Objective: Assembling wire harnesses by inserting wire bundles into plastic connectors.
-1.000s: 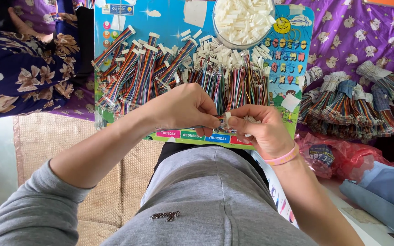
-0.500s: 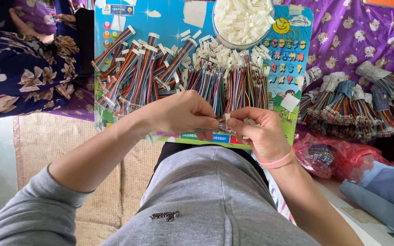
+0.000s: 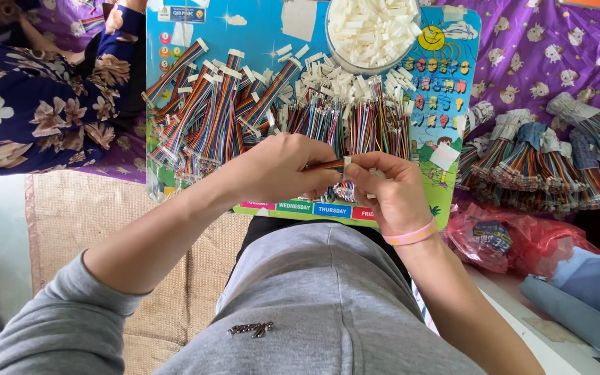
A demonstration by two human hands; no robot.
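Wire bundle: a short bundle of thin multicoloured wires [image 3: 328,165] is held between both hands, just above the lower edge of the colourful board [image 3: 446,104] and over the person's lap.
Left hand: the left hand [image 3: 282,167] pinches the bundle from the left; its fingers are pressed together around the wires.
Right hand: the right hand [image 3: 390,191] meets it from the right, the fingertips closed on the end of the bundle where a small white piece [image 3: 347,161] shows; I cannot tell if this piece is already seated on the wires. A pink wristband [image 3: 407,236] sits on this wrist.
Handling: I judge the bundle to be very light, soft and bendable, with thin strands that can splay or slip out. It is best to take it close to the end, with a firm but gentle pinch.
Board: many finished ribbon cables [image 3: 203,114] lie on the left part, loose wire bundles [image 3: 355,125] in the middle.
Bowl: a clear bowl of white connectors [image 3: 373,31] stands at the top of the board, with more white pieces scattered below it.
Right side: tied stacks of cables [image 3: 543,163] lie on the purple cloth [image 3: 543,55], and a red plastic bag [image 3: 515,239] is near them.
Upper left: another person in a floral garment [image 3: 29,104] sits there.
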